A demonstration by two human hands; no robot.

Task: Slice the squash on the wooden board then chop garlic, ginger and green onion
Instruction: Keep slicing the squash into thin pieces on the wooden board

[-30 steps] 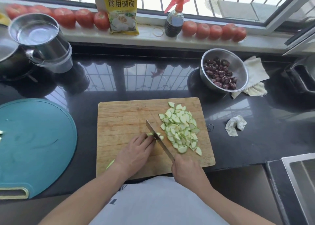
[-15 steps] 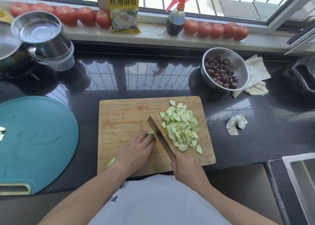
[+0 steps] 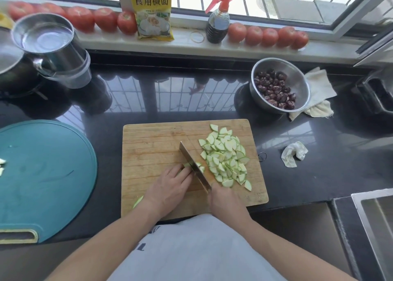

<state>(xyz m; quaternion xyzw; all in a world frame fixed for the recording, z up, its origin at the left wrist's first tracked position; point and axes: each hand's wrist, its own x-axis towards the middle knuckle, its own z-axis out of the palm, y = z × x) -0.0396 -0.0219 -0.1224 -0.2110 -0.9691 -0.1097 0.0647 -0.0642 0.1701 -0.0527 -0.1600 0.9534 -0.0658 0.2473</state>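
Pale-green squash slices (image 3: 225, 157) heaped on wooden board (image 3: 153, 144)

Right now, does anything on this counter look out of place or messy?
Only small things. A crumpled white wad lies loose on the black counter, right of the wooden board. A few pale squash bits sit stray on the teal board, apart from the sliced pile.

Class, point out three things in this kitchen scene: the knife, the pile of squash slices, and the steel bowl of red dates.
knife (image 3: 192, 165), head view, on the flat of the blade.
pile of squash slices (image 3: 225, 155), head view, on the heap's middle.
steel bowl (image 3: 297, 78), head view, on its bare inner wall.
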